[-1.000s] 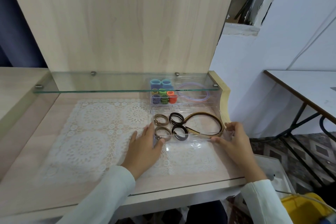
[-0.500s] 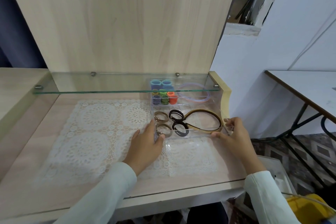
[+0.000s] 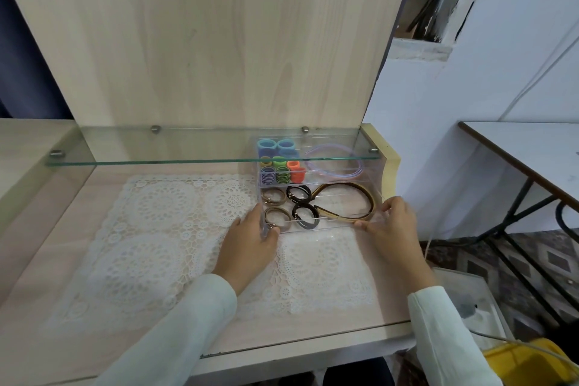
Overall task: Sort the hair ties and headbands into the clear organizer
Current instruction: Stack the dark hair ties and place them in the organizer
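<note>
The organizer has slid back under the glass shelf, hands with it. The left hand grips its front-left corner; the right hand pinches the front-right. Ties and a headband lie inside

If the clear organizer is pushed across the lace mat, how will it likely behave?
Probably stiff: the organizer shows straight walls with the left hand and right hand gripping its front corners. Likely light, holding only hair ties and headbands. The lace mat may bunch under its edge.
</note>
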### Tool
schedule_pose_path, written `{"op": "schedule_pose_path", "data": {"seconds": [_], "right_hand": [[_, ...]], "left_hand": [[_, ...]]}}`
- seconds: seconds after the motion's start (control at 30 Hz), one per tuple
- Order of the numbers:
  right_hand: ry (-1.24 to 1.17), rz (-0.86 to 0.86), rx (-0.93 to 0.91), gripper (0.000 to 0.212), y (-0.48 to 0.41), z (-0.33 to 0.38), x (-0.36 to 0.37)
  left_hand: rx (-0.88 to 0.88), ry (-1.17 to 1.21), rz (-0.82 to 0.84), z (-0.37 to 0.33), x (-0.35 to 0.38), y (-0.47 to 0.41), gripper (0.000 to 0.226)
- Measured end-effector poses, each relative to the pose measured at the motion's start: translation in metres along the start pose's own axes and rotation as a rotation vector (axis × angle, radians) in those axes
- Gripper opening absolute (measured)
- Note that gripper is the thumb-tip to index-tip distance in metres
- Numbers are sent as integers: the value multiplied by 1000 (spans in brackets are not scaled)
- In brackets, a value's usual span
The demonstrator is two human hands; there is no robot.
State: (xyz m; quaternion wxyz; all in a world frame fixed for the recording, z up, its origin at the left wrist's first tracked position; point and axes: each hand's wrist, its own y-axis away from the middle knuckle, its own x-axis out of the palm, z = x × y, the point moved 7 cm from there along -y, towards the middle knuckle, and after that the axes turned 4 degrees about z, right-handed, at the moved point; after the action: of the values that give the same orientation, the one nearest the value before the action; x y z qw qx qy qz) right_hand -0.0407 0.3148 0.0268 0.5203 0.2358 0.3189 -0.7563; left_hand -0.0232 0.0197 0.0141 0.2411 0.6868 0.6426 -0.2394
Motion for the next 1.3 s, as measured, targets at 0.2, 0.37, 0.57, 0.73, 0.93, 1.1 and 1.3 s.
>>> {"op": "schedule_pose_path", "data": {"seconds": [0.2, 0.37, 0.57, 0.73, 0.93, 1.1, 1.3], "right_hand": [[18, -125, -12, 47, 0, 10, 7], [15, -160, 6, 40, -7, 19, 13], [-5, -211, 42, 41, -15, 22, 24], [-58, -209, 95, 55, -17, 26, 33], [-77, -223, 77, 61, -25, 31, 43], [-48, -248, 68, 61, -30, 35, 46], [-69, -243, 68, 61, -34, 39, 48]], "left_hand": [[-14, -58, -44, -10, 0, -7, 57], [-14, -91, -59, -14, -1, -19, 60], [-24, -92, -66, -11, -3, -32, 65], [-31, -68, -74, -9, -3, -44, 66], [8, -72, -119, -10, -8, -58, 69], [16, -76, -144, -10, -13, -66, 69], [30, -59, -180, -6, -11, -73, 68]]}}
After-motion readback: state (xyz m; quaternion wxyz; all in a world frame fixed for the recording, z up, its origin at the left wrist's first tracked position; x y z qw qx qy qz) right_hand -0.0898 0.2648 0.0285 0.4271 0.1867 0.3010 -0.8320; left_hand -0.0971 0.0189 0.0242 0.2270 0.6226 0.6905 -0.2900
